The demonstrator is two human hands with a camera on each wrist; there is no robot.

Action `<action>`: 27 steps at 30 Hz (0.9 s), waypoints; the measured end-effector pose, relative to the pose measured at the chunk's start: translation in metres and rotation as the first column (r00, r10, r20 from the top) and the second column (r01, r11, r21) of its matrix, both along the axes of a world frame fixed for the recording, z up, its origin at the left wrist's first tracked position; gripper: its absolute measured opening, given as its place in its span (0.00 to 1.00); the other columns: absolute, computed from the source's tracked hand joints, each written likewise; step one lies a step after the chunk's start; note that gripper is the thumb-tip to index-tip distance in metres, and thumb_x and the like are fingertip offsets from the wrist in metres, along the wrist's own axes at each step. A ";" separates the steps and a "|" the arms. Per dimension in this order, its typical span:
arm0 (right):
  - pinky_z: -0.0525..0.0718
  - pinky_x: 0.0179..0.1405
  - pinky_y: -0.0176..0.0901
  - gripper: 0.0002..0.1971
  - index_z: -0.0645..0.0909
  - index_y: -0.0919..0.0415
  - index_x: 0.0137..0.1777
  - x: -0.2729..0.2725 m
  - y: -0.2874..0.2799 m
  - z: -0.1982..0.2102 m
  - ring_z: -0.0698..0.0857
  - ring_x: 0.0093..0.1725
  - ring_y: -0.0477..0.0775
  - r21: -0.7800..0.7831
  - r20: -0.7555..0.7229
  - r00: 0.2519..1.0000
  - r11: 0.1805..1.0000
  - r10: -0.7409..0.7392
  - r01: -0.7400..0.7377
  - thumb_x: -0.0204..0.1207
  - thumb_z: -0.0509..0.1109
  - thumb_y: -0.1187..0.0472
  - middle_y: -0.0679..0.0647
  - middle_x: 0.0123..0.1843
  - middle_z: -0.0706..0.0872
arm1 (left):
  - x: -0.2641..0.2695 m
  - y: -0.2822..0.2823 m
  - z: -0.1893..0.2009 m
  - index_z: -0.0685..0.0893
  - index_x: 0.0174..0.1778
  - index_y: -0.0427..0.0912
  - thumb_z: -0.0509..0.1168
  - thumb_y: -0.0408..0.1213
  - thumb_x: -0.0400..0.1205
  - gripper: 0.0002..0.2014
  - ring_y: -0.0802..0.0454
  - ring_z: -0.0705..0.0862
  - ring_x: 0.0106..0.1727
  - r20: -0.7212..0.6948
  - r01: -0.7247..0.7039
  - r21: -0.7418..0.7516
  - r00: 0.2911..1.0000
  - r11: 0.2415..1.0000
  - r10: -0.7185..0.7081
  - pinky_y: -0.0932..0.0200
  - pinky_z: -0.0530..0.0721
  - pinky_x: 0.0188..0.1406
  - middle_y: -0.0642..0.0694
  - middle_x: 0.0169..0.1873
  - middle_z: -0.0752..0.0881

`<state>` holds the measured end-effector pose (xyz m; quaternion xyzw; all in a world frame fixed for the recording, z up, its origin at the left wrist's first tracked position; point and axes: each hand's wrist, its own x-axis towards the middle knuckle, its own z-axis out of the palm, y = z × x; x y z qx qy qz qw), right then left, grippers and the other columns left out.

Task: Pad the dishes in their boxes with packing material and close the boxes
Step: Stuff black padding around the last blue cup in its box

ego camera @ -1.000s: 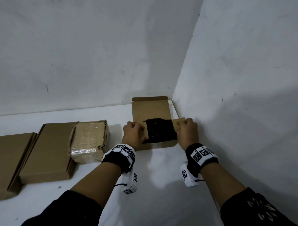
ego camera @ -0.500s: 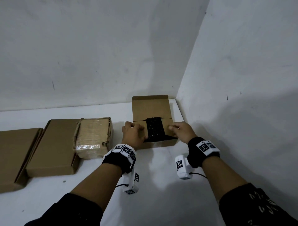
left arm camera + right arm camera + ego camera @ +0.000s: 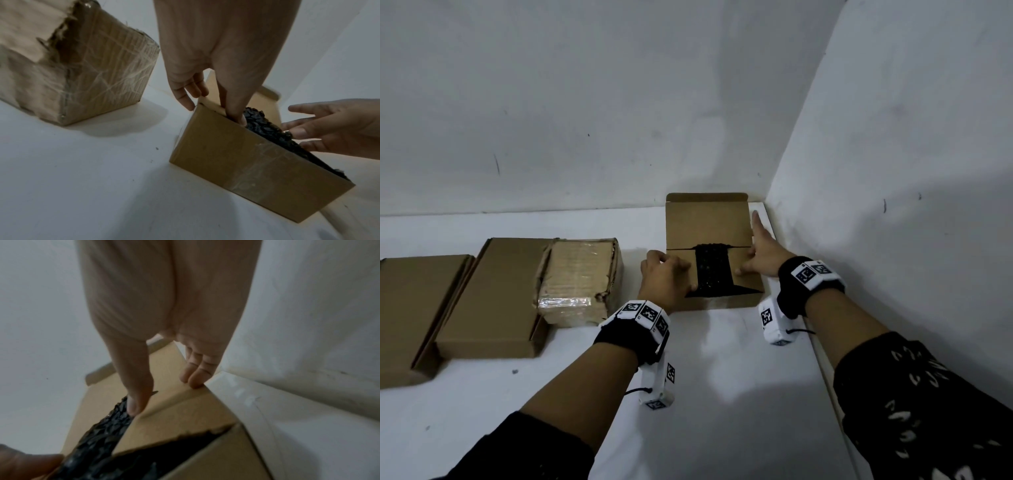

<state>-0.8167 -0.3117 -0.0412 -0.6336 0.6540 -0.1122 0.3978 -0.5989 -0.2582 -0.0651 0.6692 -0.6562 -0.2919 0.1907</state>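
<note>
Since the earlier frame, the right hand [image 3: 763, 251] has let go of its side flap and opened, forefinger stretched toward the upright lid; the left hand has stayed put.

Taking the small open brown cardboard box [image 3: 722, 301] in the corner as landmark: farthest left of it lie two flat closed brown cardboard mailers [image 3: 493, 301], side by side. Just left of it stands a battered corrugated carton [image 3: 582, 277], its edge torn and its face wrapped in glossy crinkled tape.

At the box's left wall, the left hand [image 3: 667, 277] is curled over the folded-in flap, thumb pressing it down against the black bubbly packing sheet [image 3: 710, 270], fingers outside the wall. That sheet fills the middle gap between the two side flaps; no dish shows beneath it. The lid [image 3: 707, 219] rises from the box's far edge, tuck tab at top. At the box's right, the right hand holds nothing, straight fingers resting on the right flap.

I judge the box light and stiff, though its thin flaps will spring back; the padding is soft and compressible, the contents presumably fragile. Best taken by the lid's far edge.
</note>
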 end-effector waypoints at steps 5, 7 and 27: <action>0.79 0.56 0.43 0.48 0.51 0.47 0.80 0.002 0.020 -0.002 0.79 0.59 0.52 -0.183 0.334 0.927 0.953 -0.170 0.240 0.67 0.80 0.51 0.54 0.71 0.69 | -0.002 0.005 0.000 0.79 0.65 0.42 0.74 0.37 0.72 0.24 0.39 0.68 0.67 0.001 -0.042 -0.038 0.999 0.998 0.042 0.56 0.70 0.65 0.38 0.65 0.70; 0.82 0.61 0.49 0.33 0.65 0.50 0.70 0.003 0.028 -0.001 0.80 0.61 0.52 -0.159 0.442 0.870 0.935 -0.220 0.317 0.70 0.75 0.44 0.50 0.68 0.73 | -0.002 0.007 -0.002 0.75 0.64 0.37 0.74 0.37 0.70 0.27 0.38 0.73 0.63 0.005 -0.070 -0.093 0.997 0.993 0.071 0.52 0.74 0.61 0.36 0.62 0.75; 0.69 0.48 0.17 0.25 0.81 0.62 0.67 -0.015 0.070 -0.016 0.76 0.59 0.43 -0.234 0.315 0.934 0.940 -0.170 0.250 0.68 0.79 0.63 0.48 0.60 0.80 | 0.017 0.023 0.005 0.79 0.69 0.41 0.71 0.44 0.77 0.25 0.48 0.78 0.57 -0.134 0.041 -0.125 0.989 0.991 -0.057 0.65 0.74 0.58 0.41 0.57 0.75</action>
